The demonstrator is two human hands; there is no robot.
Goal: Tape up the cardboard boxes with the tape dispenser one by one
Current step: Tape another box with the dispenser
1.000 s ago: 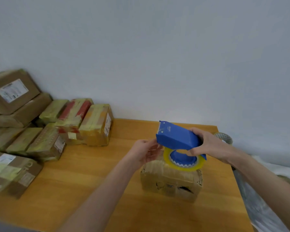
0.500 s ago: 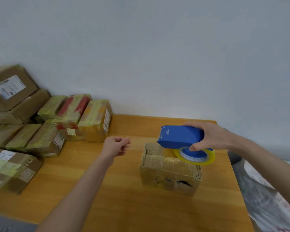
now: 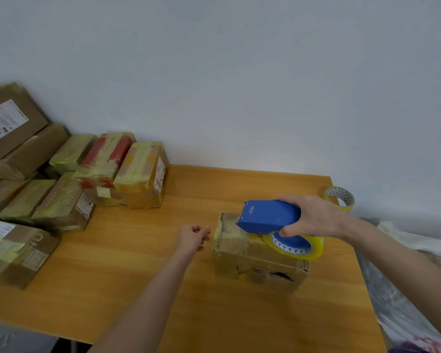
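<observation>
A worn cardboard box [image 3: 255,266] stands on the wooden table [image 3: 143,271], right of centre. My right hand [image 3: 313,217] grips the blue tape dispenser [image 3: 267,216] with its yellow-tinted tape roll [image 3: 294,247], holding it low over the box top, nose pointing left. My left hand [image 3: 192,236] hovers just left of the box's left edge with thumb and fingertips pinched together, apparently on the end of the clear tape; the strip itself is barely visible.
Several taped cardboard boxes [image 3: 140,174] are piled along the table's left side and against the wall. A spare tape roll [image 3: 340,197] sits at the far right corner. Crumpled plastic [image 3: 402,289] lies past the table's right edge.
My left hand left the dispenser's nose, drew away to the left with fingers pinched, then came back near the box's left edge. The dispenser dropped lower over the box top.
</observation>
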